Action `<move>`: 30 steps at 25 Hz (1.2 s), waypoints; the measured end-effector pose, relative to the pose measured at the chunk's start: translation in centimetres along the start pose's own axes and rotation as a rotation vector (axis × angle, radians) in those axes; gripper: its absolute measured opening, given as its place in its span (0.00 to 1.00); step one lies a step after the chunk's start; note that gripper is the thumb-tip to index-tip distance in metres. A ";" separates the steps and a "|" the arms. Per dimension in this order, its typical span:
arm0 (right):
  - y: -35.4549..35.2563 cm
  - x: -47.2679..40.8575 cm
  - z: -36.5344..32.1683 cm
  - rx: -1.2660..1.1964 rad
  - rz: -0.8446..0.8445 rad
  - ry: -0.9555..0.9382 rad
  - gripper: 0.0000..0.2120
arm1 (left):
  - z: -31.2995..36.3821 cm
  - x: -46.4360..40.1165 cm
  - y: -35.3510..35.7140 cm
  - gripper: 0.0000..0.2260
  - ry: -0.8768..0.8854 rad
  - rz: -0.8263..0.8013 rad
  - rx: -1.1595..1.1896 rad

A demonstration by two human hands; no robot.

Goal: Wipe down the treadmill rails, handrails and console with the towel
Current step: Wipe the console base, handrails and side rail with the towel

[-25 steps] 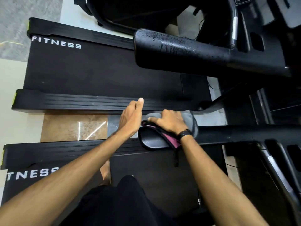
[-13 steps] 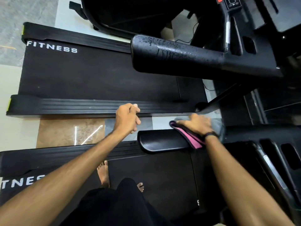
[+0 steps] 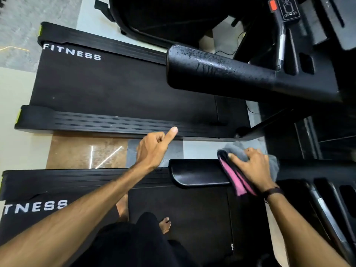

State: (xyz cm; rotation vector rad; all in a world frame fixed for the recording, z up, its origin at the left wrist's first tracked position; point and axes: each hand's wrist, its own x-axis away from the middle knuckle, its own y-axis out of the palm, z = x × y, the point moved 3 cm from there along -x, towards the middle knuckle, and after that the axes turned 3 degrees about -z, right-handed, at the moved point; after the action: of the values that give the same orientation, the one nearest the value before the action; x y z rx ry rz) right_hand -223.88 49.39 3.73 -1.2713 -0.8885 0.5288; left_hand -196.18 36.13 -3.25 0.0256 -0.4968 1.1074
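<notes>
Head view looks down on two black treadmills side by side. Right hand (image 3: 252, 168), at about four o'clock from centre, presses a grey and pink towel (image 3: 236, 178) onto the near handrail (image 3: 194, 174), fingers curled over the cloth, so that grip is grasping the towel. Left hand (image 3: 154, 149), near centre, holds nothing: fingers clenched, with one finger stretched toward one o'clock, over the floor gap beside the far treadmill's side rail (image 3: 115, 123). A second handrail (image 3: 221, 74), speckled with droplets, runs at one o'clock. Bare feet (image 3: 164, 225) stand on the belt (image 3: 192, 218) at six o'clock.
</notes>
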 end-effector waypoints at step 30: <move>1.2 3.1 3.8 -0.184 0.226 -0.394 0.23 | 2.5 3.1 8.6 0.48 0.328 -0.255 -0.733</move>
State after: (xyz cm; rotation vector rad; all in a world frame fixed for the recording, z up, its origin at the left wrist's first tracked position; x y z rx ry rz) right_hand -225.03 54.26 3.60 -1.4723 -1.1463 0.9153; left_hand -203.42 42.07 -1.71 -0.7047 -0.5593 0.6143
